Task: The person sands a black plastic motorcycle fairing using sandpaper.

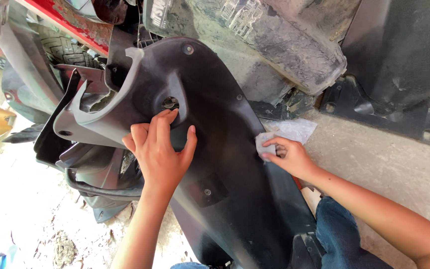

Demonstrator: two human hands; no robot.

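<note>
The large black moulded plastic scooter panel (225,164), mid-frame, is best steadied by the spread, flat-pressed left hand (160,152) while the pale crumpled cloth (287,133), pinched in the right hand (287,155), is rubbed firmly along its edge.

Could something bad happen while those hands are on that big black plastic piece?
Maybe. The left hand only rests flat on the black panel, which leans among stacked parts, so it might slip sideways. The right hand pinches a small pale cloth at the panel's edge, where fingers could scrape.
</note>
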